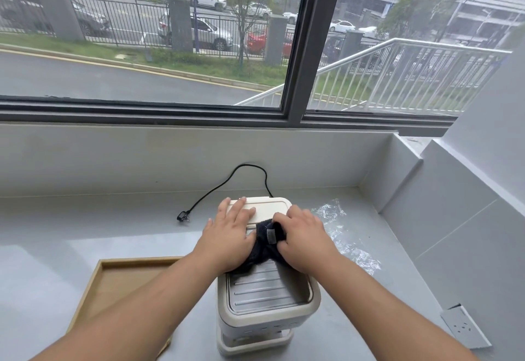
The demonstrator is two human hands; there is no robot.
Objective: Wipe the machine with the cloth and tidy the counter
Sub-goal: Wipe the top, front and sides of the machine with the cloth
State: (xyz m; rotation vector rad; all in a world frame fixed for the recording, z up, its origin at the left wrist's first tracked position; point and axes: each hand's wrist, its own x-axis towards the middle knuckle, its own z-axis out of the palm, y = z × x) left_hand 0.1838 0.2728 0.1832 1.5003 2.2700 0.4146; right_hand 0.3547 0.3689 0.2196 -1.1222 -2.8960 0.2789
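Observation:
A cream-coloured machine (267,301) with a ribbed metal top plate stands on the grey counter (85,235) in front of me. A dark cloth (265,242) lies bunched on the machine's top. My right hand (304,235) presses down on the cloth and grips it. My left hand (231,230) lies flat, fingers spread, on the machine's cream lid beside the cloth, touching the cloth's left edge.
The machine's black power cord (227,183) runs back to an unplugged plug (183,216) on the counter. A wooden tray (113,284) sits at the left. Crumpled clear plastic wrap (338,230) lies to the right. A wall socket (466,326) is at the lower right. A window spans the back.

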